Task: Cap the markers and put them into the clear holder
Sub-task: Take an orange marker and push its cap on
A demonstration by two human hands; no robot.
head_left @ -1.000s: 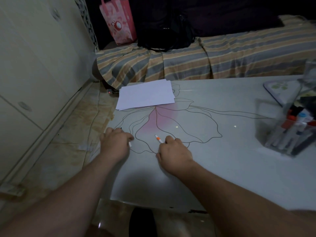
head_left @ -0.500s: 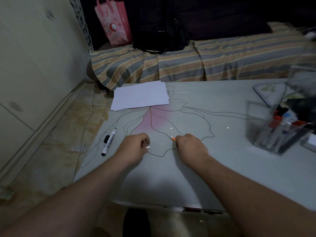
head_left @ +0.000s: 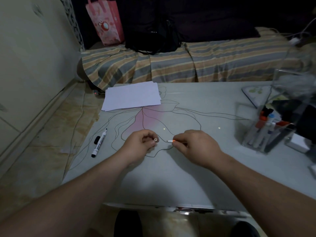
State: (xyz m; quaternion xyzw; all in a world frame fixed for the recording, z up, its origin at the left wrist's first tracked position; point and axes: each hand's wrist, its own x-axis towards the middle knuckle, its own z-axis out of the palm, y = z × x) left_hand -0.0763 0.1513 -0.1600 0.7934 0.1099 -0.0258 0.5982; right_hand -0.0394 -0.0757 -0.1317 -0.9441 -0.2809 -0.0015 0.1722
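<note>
Left hand (head_left: 139, 145): pinches a small white cap (head_left: 155, 139), open end facing right.
Right hand (head_left: 196, 147): pinches the orange marker (head_left: 170, 141), tip toward the cap, apart.
Black marker (head_left: 99, 142): uncapped on worktop (head_left: 171, 182), left.
Clear holder (head_left: 261, 129): right, holding markers.

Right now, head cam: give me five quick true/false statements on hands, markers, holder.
1. The left hand holds a small cap. True.
2. The right hand is empty. False: it pinches an orange-tipped marker, tip pointing at the cap.
3. The cap is already on that marker. False: a gap shows between them.
4. A black marker lies uncapped on the table, left of both hands, its black cap beside it. True.
5. The clear holder is empty. False: several markers stand in it.
</note>
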